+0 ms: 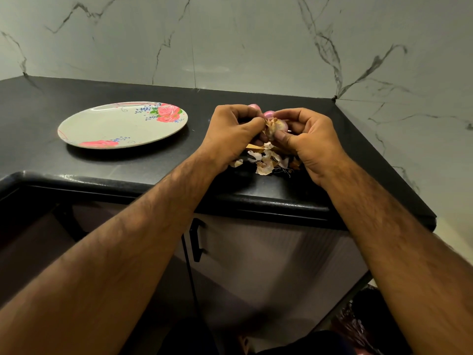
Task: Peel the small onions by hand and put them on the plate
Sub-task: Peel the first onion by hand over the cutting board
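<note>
Our left hand (231,131) and right hand (307,139) pinch one small onion (276,126) between them — peels (266,163) heaped on the bench (76,165) beneath, the flowered plate (112,126) well to their left.

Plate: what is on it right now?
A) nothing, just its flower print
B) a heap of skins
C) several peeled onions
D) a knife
A: the plate shows only its printed flowers; the onion is held between the left hand and right hand, with the skins on the counter below.
</note>
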